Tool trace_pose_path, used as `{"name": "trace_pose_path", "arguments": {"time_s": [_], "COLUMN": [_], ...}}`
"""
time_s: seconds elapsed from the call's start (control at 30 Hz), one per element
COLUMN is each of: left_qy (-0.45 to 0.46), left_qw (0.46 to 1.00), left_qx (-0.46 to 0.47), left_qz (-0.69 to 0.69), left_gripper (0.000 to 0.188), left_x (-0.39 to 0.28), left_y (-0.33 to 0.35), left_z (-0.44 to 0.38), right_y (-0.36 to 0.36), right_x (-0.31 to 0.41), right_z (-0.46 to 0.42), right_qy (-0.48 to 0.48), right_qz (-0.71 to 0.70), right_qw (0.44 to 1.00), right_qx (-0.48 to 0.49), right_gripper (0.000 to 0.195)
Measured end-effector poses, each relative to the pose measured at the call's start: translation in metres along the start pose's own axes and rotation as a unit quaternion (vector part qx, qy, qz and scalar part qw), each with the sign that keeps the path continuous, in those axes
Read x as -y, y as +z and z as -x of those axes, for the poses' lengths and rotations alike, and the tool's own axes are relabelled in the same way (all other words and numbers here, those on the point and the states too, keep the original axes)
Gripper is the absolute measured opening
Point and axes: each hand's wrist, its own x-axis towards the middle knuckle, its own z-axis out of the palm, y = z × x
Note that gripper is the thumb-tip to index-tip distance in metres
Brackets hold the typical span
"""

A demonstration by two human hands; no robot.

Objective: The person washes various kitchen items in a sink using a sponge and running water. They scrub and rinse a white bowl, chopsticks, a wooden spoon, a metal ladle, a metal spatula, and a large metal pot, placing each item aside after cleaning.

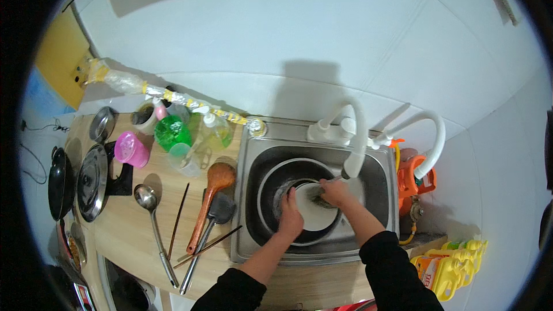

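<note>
Over the stainless steel sink [376, 233], my left hand [291, 216] grips the left rim of a pale round dish [312, 220]. The dish lies tilted inside a large dark pan [268, 207], which rests in the basin. My right hand [336, 193] is closed on what looks like the handle of a scrubbing brush, its dark bristles [320, 200] against the inside of the dish. White faucet spout [357, 155] hangs just above my right hand. The handle is mostly hidden by my fingers.
On the counter left of the sink lie a wooden ladle [221, 176], a spatula [221, 208], a metal ladle [147, 197], chopsticks [179, 220], a pink cup [131, 150] and bottles [216, 131]. An orange gas cylinder [408, 177] and yellow jugs [445, 274] stand at right.
</note>
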Motion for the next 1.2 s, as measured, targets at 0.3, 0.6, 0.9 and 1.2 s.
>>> {"name": "trace_pose_path", "arguments": {"time_s": [0.3,0.6,0.9,1.2], "left_qy": [0.148,-0.102,-0.329,-0.144], "left_qw": [0.898,0.951,0.865,0.842], "left_qx": [0.298,0.26,0.179,0.296], "left_qz": [-0.289,0.13,0.333,0.426], "left_gripper": [0.02,0.024,0.027,0.027], "left_x": [-0.047,-0.026,-0.062,-0.027], "left_y": [0.005,-0.006,-0.026,-0.041], "left_z": [0.003,-0.017,-0.027,-0.031], "right_y": [0.016,0.012,-0.009,0.011], "right_x": [-0.03,-0.037,0.046,0.01], "right_z": [-0.022,-0.018,0.056,-0.002], "right_qy": [0.092,0.096,-0.094,0.16], "right_qz": [-0.067,-0.219,-0.118,-0.575], "right_qw": [0.992,0.962,0.944,0.772], "right_qx": [0.047,-0.131,-0.292,-0.219], "right_gripper": [0.038,0.043,0.039,0.038]}}
